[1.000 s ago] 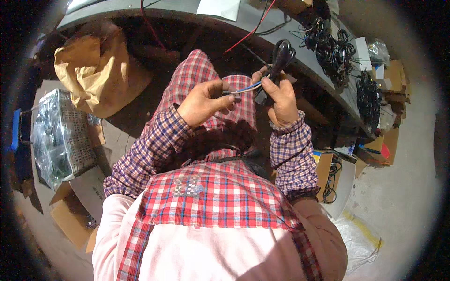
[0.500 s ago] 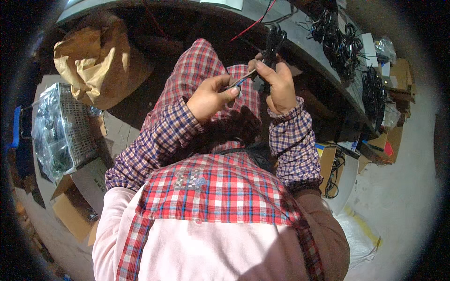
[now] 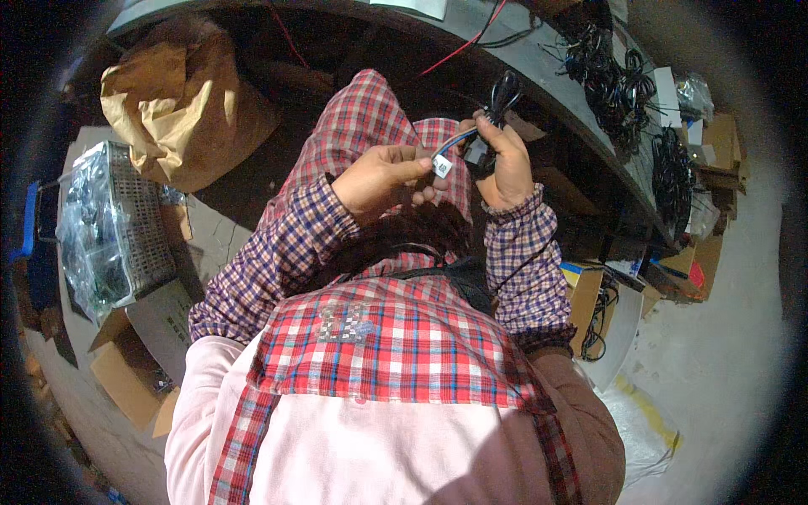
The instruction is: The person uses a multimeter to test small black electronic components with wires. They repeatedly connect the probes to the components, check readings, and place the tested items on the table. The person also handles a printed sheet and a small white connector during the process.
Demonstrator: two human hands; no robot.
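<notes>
A bundled black cable (image 3: pixel 505 93) sticks up out of my right hand (image 3: pixel 507 168), whose fingers are closed around it. From the bundle, thin blue and brownish wires (image 3: pixel 453 143) run down to the left. They end at a small white piece (image 3: pixel 441 166), a connector or a tag, with dark marks on it. My left hand (image 3: pixel 383 181) pinches that end between thumb and fingers, just in front of my lap. A dark block-like part (image 3: pixel 478 153) shows beside my right palm, too shaded to name.
On the grey bench (image 3: pixel 551 80) ahead lie heaps of black cables (image 3: pixel 621 93). A red wire (image 3: pixel 459 55) hangs at its edge. To the left stand a brown paper sack (image 3: pixel 181 109) and a grey crate (image 3: pixel 143 219) with plastic-wrapped items. An open carton (image 3: pixel 587 299) sits right.
The white piece at the wires' end has turned into plain sight beside my left fingertips. The cable bundle has shifted slightly right and down with my right hand.
</notes>
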